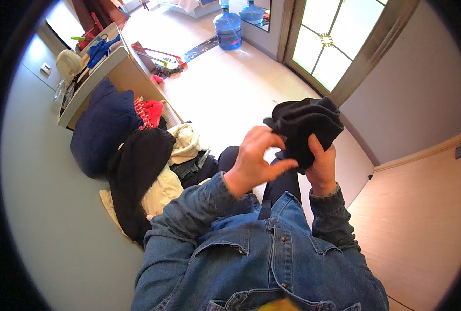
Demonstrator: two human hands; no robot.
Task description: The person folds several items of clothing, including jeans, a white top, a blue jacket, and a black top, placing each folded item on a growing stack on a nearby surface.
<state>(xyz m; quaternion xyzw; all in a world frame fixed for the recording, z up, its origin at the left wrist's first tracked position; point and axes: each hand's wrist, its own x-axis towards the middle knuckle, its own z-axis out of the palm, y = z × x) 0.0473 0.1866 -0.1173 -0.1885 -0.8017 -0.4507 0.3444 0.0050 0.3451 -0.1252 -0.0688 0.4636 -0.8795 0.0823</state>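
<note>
A folded bundle of black cloth (306, 126) is held up in front of me, above my knees. My right hand (322, 163) grips its lower right side, with the thumb across the front. My left hand (259, 157) is just left of the bundle, thumb and fingers curved apart; I cannot tell whether the fingertips touch the cloth. To my left lies a pile of clothes: a dark blue padded garment (106, 124), a black garment (141, 167), cream cloth (162, 190) and a red patterned cloth (149, 112).
Beyond the pile stands a cabinet (115, 77) bearing a blue cloth and small items. A blue water bottle (228, 29) stands on the floor near a mirror. A glass-paned door (325, 46) is ahead right; a wooden door (417, 210) is at the right.
</note>
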